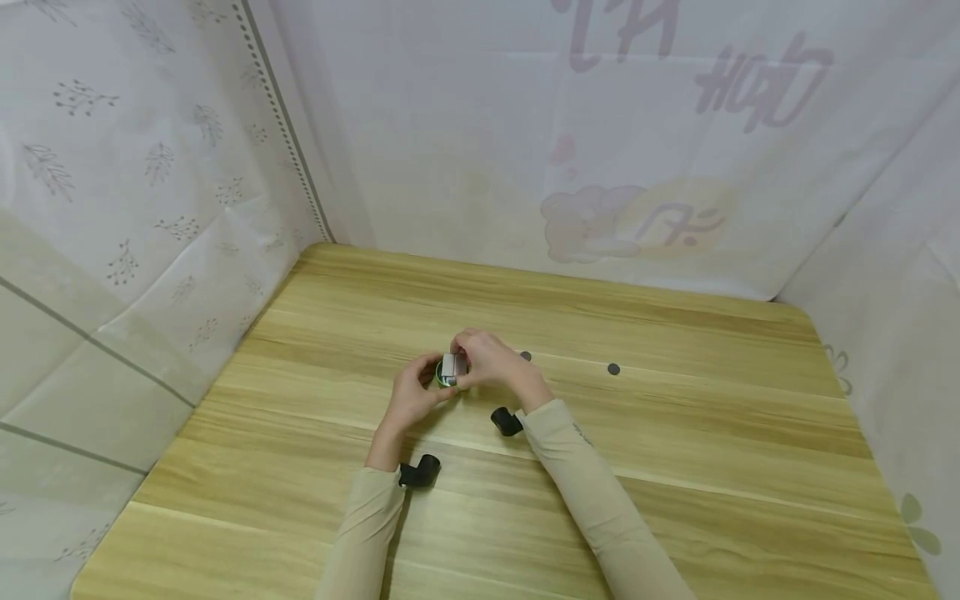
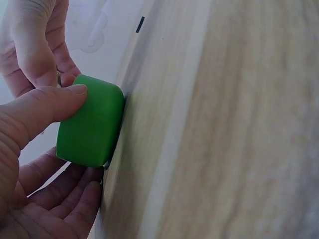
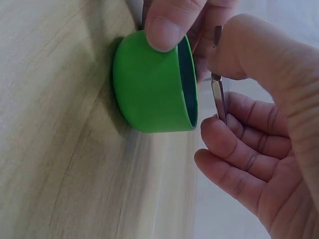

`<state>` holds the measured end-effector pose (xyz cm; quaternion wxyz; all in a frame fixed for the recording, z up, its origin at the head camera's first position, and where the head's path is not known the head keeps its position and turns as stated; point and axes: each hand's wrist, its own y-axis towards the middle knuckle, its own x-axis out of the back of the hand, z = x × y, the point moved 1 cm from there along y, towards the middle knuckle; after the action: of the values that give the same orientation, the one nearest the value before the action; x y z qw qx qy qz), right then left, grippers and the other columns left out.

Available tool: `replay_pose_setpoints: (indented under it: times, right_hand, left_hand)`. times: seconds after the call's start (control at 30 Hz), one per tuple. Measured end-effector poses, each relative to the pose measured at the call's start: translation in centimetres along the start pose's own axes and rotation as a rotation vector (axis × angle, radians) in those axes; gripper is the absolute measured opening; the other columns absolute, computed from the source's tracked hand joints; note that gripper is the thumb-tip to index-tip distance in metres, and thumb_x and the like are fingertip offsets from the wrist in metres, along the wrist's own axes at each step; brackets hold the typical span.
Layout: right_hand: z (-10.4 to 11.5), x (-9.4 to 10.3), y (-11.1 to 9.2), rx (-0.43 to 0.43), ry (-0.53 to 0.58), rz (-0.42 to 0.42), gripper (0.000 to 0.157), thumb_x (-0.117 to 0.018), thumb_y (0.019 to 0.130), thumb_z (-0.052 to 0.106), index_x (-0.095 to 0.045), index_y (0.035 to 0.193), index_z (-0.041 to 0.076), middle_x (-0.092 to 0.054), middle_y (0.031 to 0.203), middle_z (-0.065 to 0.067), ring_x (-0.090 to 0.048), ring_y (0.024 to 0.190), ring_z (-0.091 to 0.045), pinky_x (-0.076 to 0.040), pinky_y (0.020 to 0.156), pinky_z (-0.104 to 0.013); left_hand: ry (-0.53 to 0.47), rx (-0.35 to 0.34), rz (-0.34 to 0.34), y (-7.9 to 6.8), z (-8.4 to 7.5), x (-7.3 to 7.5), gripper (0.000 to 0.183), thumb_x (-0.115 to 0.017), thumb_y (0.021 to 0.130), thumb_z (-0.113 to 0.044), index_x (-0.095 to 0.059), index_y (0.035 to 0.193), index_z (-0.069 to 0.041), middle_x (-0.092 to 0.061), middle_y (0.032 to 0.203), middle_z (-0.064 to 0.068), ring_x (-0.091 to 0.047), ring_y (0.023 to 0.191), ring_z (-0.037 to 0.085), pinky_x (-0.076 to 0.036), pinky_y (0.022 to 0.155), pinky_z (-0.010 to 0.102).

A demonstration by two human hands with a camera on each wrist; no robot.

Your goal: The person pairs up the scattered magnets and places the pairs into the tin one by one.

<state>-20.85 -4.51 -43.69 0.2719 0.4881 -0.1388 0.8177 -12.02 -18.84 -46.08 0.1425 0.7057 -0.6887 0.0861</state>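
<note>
A small green cup (image 3: 149,84) with a dark inside stands on the wooden table, its opening facing up. My left hand (image 1: 411,397) grips it, the thumb pressed on the near side and the fingers round the other; in the left wrist view the cup's smooth green wall (image 2: 92,122) shows between them. Just above the rim, my right hand (image 1: 491,362) pinches a thin, flat metallic piece (image 3: 218,94) between thumb and fingers. From the head view this piece shows pale grey, rectangular faces (image 1: 450,367) over the cup's mouth. I cannot tell its exact kind.
Two dark round discs lie on the table (image 1: 712,433) right of the hands: one disc (image 1: 614,369) farther out, another disc (image 1: 526,357) partly behind the right hand. Black wrist cameras (image 1: 424,472) sit on both sleeves. Printed cloth (image 1: 450,150) hangs round the table's back and sides.
</note>
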Motion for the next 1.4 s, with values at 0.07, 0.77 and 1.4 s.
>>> replay_pose_setpoints:
  times: [0.07,0.77,1.4]
  right_hand:
    - [0.1,0.0,0.0,0.001,-0.007,0.008,0.039,-0.079,0.072,0.016,-0.06,0.102,0.0,-0.059,0.093,-0.006,-0.053,0.079,-0.013,-0.046,0.065,-0.018]
    - [1.3,-0.6,0.5,-0.056,-0.116,0.085,0.038,-0.081,0.071,0.017,-0.062,0.1,0.001,-0.057,0.093,-0.005,-0.052,0.077,-0.013,-0.045,0.066,-0.019]
    - [1.3,-0.5,0.3,-0.077,-0.141,0.065,0.036,-0.082,0.069,0.019,-0.064,0.096,0.002,-0.055,0.089,-0.003,-0.05,0.074,-0.012,-0.044,0.063,-0.019]
  left_hand:
    - [0.008,-0.002,-0.01,0.3,1.0,-0.1,0.057,-0.073,0.073,0.012,-0.047,0.123,0.016,-0.052,0.121,0.034,-0.05,0.114,0.045,-0.042,0.1,0.048]
    - [0.087,-0.07,-0.028,0.9,2.5,-0.3,0.054,-0.078,0.069,0.006,-0.055,0.117,0.011,-0.058,0.117,0.028,-0.054,0.114,0.04,-0.045,0.096,0.046]
    - [0.17,-0.109,-0.057,1.1,2.4,-0.4,0.05,-0.081,0.066,0.004,-0.057,0.11,0.011,-0.062,0.107,0.026,-0.059,0.103,0.038,-0.05,0.09,0.046]
